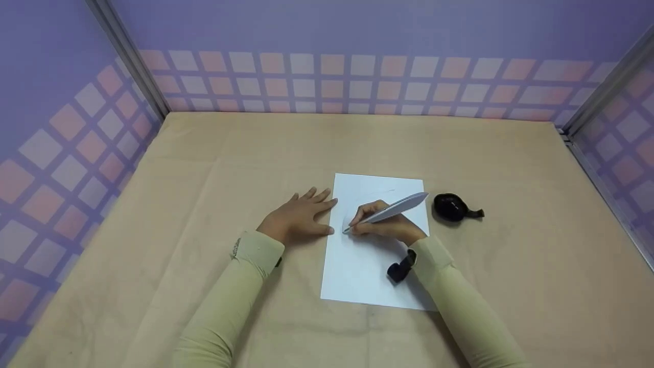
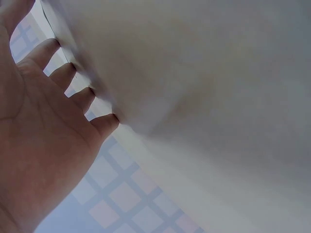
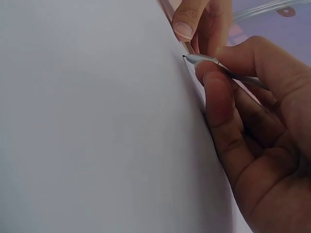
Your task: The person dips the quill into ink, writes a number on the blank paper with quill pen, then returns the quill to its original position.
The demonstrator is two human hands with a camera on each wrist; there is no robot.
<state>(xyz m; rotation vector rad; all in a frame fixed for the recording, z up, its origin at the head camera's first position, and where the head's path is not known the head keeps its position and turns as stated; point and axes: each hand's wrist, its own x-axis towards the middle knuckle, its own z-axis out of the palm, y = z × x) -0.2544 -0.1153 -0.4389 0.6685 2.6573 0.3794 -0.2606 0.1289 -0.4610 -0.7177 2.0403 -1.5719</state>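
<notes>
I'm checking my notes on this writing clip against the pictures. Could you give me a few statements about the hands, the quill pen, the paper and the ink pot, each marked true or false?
1. The right hand grips the quill pen with its tip on the sheet of paper. True.
2. The left hand holds the ink pot. False: the left hand lies flat on the table at the paper's left edge, fingers straight, and the ink pot stands alone to the right of the paper.
3. The ink pot is black. True.
4. The paper is crumpled into a ball. False: it lies flat on the table.
5. The pen's feather is red. False: it looks white or pale grey.
</notes>
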